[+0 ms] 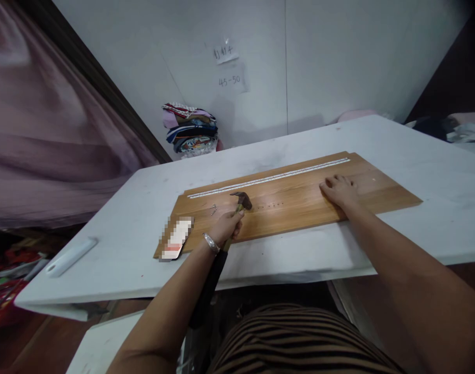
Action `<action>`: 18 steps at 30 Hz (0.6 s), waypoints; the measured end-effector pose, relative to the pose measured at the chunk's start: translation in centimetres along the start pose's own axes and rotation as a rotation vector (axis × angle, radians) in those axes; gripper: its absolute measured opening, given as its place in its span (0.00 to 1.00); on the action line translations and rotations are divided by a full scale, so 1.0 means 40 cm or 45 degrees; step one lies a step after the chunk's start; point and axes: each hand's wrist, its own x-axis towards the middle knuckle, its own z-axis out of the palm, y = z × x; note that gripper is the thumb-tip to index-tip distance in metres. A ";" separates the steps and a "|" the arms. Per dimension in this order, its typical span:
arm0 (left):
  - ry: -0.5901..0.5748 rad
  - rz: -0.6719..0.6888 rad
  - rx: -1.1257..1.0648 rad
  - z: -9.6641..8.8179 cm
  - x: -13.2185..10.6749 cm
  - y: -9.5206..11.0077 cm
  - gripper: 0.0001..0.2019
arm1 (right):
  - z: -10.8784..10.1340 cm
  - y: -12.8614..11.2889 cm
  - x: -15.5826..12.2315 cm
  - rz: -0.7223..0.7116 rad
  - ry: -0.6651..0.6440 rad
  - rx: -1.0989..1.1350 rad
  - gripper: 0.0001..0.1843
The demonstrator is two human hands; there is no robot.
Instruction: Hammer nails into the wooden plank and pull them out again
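My left hand [226,227] is wrapped round a claw hammer [243,200], gripping it high, just below the metal head. The hammer's black handle end hangs down past my wrist and over the table's front edge. Beneath the hammer head lies a wood-grain board [307,195], and a row of small dark dots [274,204], maybe nail heads or holes, runs to the right of it. My right hand [340,190] rests on the right part of the board with its fingers apart, holding nothing. A few loose nails [213,209] lie on the board left of the hammer.
A phone [177,239] lies on the board's left end. Along the board's far side runs a long white strip [268,178]. The white table [128,223] carries a white elongated object [71,257] at left. Folded clothes [190,130] are stacked by the wall.
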 end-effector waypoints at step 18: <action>-0.013 0.028 0.020 -0.007 -0.001 -0.002 0.16 | 0.001 0.004 0.002 -0.015 0.001 0.010 0.26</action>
